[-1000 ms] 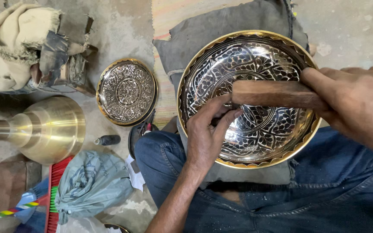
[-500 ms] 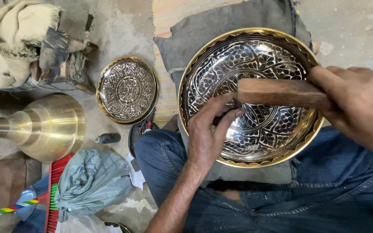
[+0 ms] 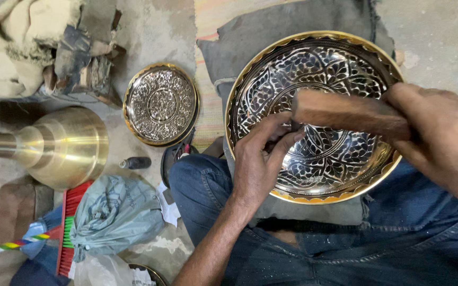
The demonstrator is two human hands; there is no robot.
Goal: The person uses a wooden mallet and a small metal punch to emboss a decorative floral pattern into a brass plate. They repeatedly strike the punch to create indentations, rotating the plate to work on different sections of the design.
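Right hand (image 3: 441, 137) fully clenched on wooden mallet (image 3: 348, 112) over engraved bowl (image 3: 314, 114); left hand (image 3: 261, 159) at seven o'clock, fingers pinched, probably around a small chisel (image 3: 294, 127)

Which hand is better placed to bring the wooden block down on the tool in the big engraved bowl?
Right. The right hand already grips the wooden block, held just above the left hand's fingers, which pinch a small tool against the engraved bowl and are busy steadying it.

The wooden block (image 3: 348, 112) is motion-blurred above the engraved bowl (image 3: 314, 114); whatever the left hand (image 3: 261, 159) pinches beneath it stays hidden; the right hand (image 3: 441, 135) runs past the frame's edge.
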